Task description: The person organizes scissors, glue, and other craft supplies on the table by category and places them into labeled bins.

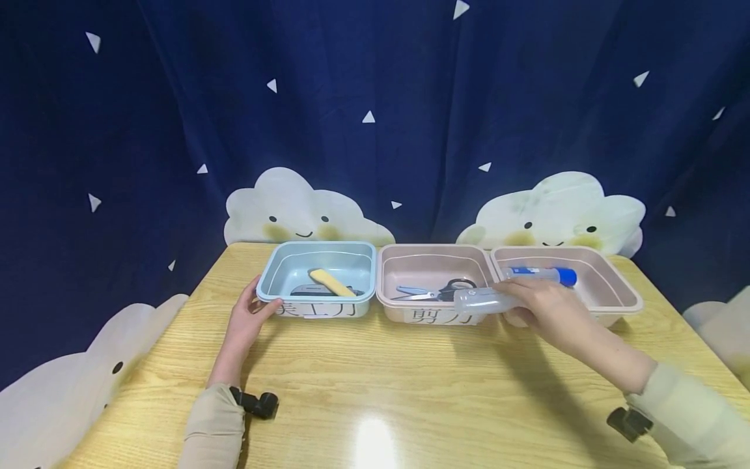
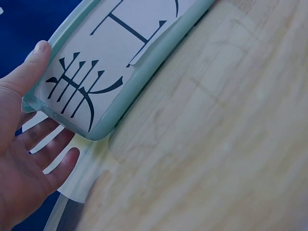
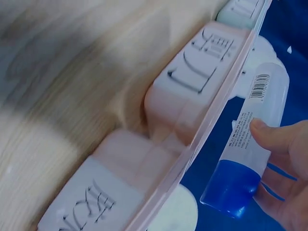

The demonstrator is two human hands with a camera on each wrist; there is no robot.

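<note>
My left hand grips the near left corner of a light blue bin, thumb on the front and fingers along the side. A yellow utility knife and a dark grey one lie in it. My right hand holds a clear glue bottle between thumb and fingers, above the front edges of the middle and right bins. Its blue cap shows in the right wrist view. Another blue-capped glue bottle appears in the right bin, partly hidden by my hand.
Between them stands a pinkish middle bin with black-handled scissors and a light blue tool. All bins stand in a row at the back of the wooden table. Behind hangs a dark blue curtain.
</note>
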